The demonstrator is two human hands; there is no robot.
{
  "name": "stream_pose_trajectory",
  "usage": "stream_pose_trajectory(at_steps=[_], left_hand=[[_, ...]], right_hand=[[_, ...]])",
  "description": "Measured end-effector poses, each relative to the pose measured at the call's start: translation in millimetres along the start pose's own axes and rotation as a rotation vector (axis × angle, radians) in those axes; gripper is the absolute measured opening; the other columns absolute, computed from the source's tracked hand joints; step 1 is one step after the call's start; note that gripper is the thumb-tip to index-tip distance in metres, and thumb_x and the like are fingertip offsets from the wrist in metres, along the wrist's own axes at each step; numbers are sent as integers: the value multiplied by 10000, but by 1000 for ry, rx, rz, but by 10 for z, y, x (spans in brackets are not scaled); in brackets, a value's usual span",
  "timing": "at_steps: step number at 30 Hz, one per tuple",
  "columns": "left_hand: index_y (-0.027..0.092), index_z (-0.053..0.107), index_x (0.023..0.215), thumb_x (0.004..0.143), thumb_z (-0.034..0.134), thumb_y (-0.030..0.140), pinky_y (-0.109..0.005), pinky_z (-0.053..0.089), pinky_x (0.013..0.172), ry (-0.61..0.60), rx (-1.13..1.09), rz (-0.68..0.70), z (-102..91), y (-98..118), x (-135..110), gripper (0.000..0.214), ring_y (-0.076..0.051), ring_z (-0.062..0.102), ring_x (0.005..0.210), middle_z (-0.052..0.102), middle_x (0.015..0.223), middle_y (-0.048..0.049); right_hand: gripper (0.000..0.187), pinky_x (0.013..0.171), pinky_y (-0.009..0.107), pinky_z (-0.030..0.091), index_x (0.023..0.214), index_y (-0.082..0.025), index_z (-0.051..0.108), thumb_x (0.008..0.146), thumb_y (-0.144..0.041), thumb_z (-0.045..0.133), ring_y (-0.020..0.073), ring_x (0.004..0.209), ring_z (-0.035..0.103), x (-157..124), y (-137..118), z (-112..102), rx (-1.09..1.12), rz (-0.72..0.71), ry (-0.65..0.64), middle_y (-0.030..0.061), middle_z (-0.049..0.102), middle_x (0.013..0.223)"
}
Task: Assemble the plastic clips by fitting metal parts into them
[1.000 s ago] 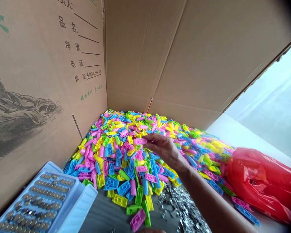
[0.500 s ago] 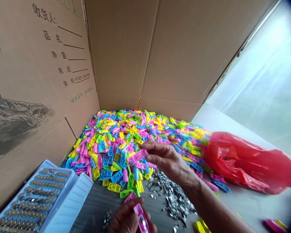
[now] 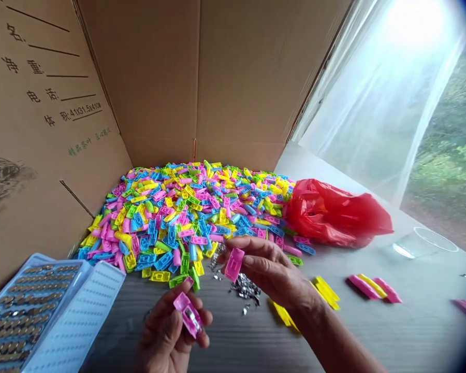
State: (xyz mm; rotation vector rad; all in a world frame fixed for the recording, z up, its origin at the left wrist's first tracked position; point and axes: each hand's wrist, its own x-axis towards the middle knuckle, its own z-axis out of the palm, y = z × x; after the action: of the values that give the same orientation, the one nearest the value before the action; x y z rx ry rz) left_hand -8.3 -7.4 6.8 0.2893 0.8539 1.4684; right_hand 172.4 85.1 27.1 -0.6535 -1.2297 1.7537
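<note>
My right hand pinches a pink plastic piece between thumb and fingers, just in front of the big heap of coloured plastic pieces. Lower down and closer to me, my left hand grips another pink plastic piece that has a small metal part set in it. The two hands are a short way apart above the grey tabletop. A small pile of shiny metal bits lies under my right hand.
Cardboard walls close off the left and back. A blue tray of button cells sits at lower left. A red plastic bag lies to the right, with loose yellow pieces, pink pieces and a clear bowl beyond.
My right hand lifted a pink piece off the heap and drew it toward me. My left hand rose into view with its own pink piece. The view swung right.
</note>
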Motion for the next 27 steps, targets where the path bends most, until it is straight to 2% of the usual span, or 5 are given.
stream_pose_trajectory(at_steps=[6, 11, 17, 22, 27], left_hand=[[231, 767, 904, 674, 805, 233, -252, 594, 591, -68, 7, -10, 115, -114, 12, 233, -240, 738, 763, 787, 831, -71], [258, 758, 945, 721, 773, 248, -230, 581, 648, -122, 23, 22, 150, -212, 9, 225, -186, 729, 762, 789, 843, -43], [269, 758, 951, 705, 784, 264, -215, 575, 605, -149, 35, 89, 123, -226, -11, 247, -171, 717, 720, 788, 814, -33], [266, 756, 969, 723, 766, 262, -233, 573, 562, -139, 51, 59, 77, -186, 4, 246, -217, 729, 741, 780, 823, -54], [250, 767, 937, 690, 791, 265, -221, 562, 527, -109, 54, 53, 96, -176, 2, 248, -212, 728, 683, 773, 771, -53]], right_hand=[[367, 741, 226, 549, 1209, -331, 623, 851, -252, 633, 142, 896, 653, -387, 39, 151, -503, -132, 207, 18, 695, 997], [475, 776, 229, 550, 1229, -343, 597, 797, -171, 694, 127, 835, 658, -548, 169, 364, -590, -338, 317, -4, 703, 916], [175, 656, 161, 553, 902, -288, 745, 734, -248, 769, 105, 707, 688, -465, 220, 429, -125, -78, 345, -5, 751, 781], [254, 682, 153, 534, 944, -242, 748, 703, -305, 796, 94, 696, 692, -356, 218, 404, 301, 74, 299, 24, 760, 765], [262, 607, 198, 537, 918, -202, 755, 676, -283, 812, 109, 594, 668, -316, 265, 398, 424, 153, 306, 44, 754, 752]])
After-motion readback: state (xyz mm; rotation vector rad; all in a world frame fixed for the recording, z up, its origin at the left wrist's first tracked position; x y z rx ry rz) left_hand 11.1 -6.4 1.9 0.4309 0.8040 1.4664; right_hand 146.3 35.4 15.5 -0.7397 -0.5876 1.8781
